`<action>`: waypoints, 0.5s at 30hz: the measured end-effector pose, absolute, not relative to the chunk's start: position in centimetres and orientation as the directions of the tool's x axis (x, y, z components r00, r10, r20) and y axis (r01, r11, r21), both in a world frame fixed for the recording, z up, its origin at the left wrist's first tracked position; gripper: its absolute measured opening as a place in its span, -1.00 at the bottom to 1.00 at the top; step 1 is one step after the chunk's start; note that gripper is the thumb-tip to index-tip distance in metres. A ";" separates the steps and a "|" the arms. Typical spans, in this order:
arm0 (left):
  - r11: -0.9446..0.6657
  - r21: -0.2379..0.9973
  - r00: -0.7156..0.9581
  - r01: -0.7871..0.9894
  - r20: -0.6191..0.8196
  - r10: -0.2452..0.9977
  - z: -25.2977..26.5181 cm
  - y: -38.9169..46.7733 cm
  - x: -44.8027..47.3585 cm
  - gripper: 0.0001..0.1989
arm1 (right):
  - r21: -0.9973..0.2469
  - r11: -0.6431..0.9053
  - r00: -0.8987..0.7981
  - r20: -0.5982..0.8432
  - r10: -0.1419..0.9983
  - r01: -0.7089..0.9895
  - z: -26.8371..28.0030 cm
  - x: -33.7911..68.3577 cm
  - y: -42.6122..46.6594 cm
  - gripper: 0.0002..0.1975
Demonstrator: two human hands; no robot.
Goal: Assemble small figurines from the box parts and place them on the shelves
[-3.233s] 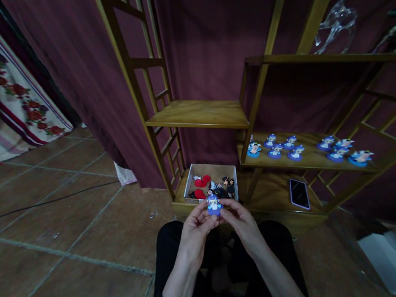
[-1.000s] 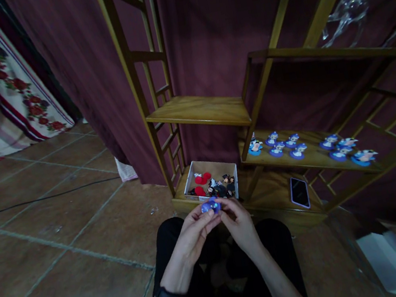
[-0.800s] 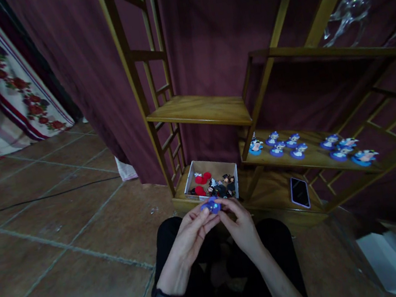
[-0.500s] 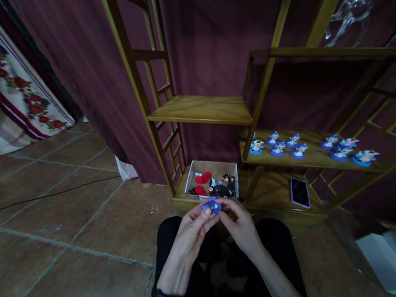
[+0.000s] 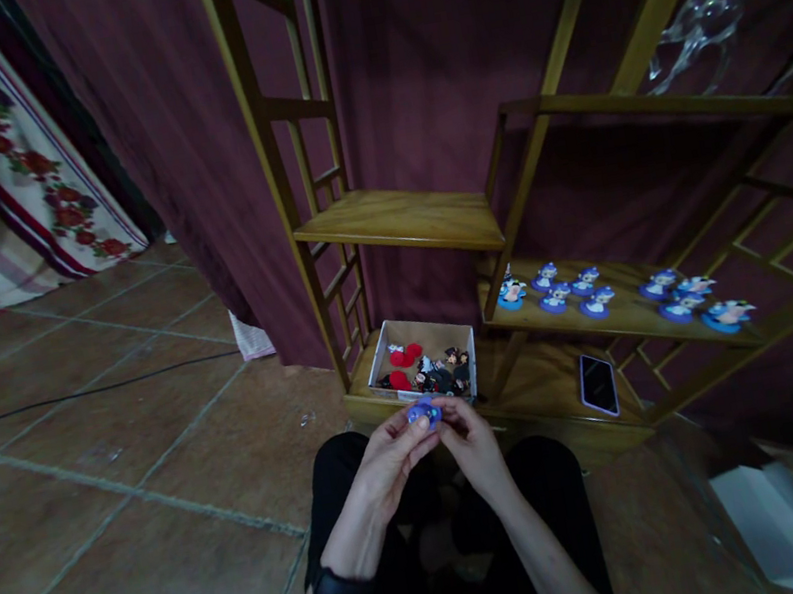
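Between my two hands, over my knees, is a small purple-blue figurine (image 5: 425, 411); its details are partly hidden by fingers. My left hand (image 5: 393, 455) pinches it from the left, thumb on top. From the right, the fingers of my right hand (image 5: 472, 436) close on its other side. Just beyond the hands, a cardboard box (image 5: 381, 348) holds several small red, black and white figures. On the shelf to the right stand several purple-and-white figurines (image 5: 555, 297) on round bases, along with a few blue-based ones (image 5: 511, 293).
A wooden shelf unit (image 5: 400, 225) with lattice sides rises in front of me. On its low board lies a phone (image 5: 598, 385). White sheet-like material (image 5: 783, 516) is on the floor at right. A black cable (image 5: 85, 393) crosses the tiles at left.
The purple-blue figurine has turned slightly between my fingers. Both hands keep nearly the same place, and the box and shelf figurines stay as they were.
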State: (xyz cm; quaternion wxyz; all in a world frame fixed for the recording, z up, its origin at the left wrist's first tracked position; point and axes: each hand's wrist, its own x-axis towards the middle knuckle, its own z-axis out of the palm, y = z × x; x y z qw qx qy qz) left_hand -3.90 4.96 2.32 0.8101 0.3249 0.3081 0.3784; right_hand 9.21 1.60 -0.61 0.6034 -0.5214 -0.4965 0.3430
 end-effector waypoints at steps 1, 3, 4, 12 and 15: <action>0.505 0.761 0.538 -0.408 -0.247 0.806 2.3 5.0 -4.0 -0.64 | -0.971 0.219 0.272 0.237 0.933 0.093 -0.8 9.3 1.7 -0.75; 0.514 0.756 0.560 -0.406 -0.239 0.793 2.3 5.0 -4.1 -0.66 | -0.972 0.224 0.264 0.234 0.935 0.069 -1.1 9.4 1.8 -0.75; 0.520 0.750 0.566 -0.408 -0.239 0.789 2.3 5.1 -4.2 -0.68 | -0.972 0.228 0.260 0.236 0.936 0.061 -1.2 9.5 1.9 -0.75; 0.584 0.681 0.485 -0.442 -0.366 0.794 0.9 6.0 -4.3 -0.82 | -0.979 0.183 0.267 0.200 0.943 0.086 -2.2 9.6 2.4 -0.75; 0.585 0.678 0.475 -0.445 -0.376 0.796 0.1 6.1 -4.2 -0.84 | -0.984 0.170 0.243 0.178 0.953 0.055 -2.4 9.6 2.5 -0.76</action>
